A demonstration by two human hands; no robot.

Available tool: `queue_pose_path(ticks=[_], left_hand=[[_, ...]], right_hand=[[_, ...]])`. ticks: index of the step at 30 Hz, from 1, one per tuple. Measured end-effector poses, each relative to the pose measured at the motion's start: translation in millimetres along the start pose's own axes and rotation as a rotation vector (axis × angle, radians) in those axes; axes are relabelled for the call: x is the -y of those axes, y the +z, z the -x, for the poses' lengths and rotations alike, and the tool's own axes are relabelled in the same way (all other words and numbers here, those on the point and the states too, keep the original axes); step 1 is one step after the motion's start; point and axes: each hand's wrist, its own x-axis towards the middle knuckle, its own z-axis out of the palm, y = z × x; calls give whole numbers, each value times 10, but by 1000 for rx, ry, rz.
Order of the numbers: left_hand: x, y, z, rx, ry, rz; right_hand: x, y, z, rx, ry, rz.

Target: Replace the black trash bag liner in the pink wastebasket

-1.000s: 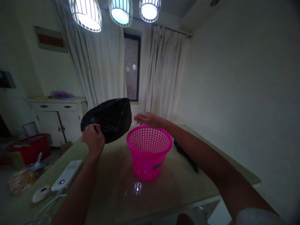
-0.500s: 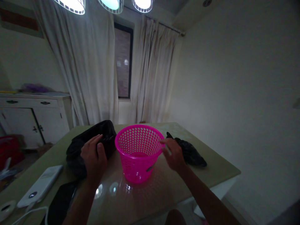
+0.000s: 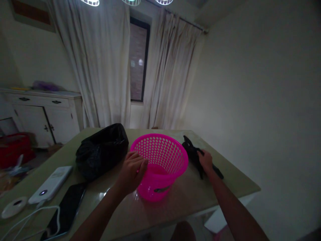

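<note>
Fingers of the left hand (image 3: 131, 170) curl over the pink basket (image 3: 160, 165) rim; the outstretched right hand (image 3: 206, 160) closes on a black bag (image 3: 194, 152).

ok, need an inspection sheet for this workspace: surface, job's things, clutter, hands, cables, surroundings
surface: glossy table, lamp glare near the basket.
job's things: pink perforated basket, tilted; small black bag flat to its right.
clutter: big black bag, power bank, phone, white disc.
hands: left hand grips the basket's near rim; right hand rests on the small black bag, grip unclear.
cables: white cable by the phone.
surroundings: curtains, dark window, white cabinet, red bin on the floor.
</note>
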Motion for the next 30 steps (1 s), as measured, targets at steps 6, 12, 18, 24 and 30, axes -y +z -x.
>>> queue_pose_path(ticks=[6,12,18,24,30], left_hand=[[-39,-7,-2,-21,16,44],[-135,53,-29,-47,77,8],[-183,70,-19,-53,104,-42],[-195,48,-3,-130,10,-45],[-334,44,-287,-150,-156,-8]], right_hand=[[672,-1247,-625,-532,-52,-894],[1640,-1811,-548,-705,-394,-1170],[2021,-1214,81,-390,-503,-1029],[1864,-972,459,-260,-443,-871],[1719,-907,665,232,-560,-880]])
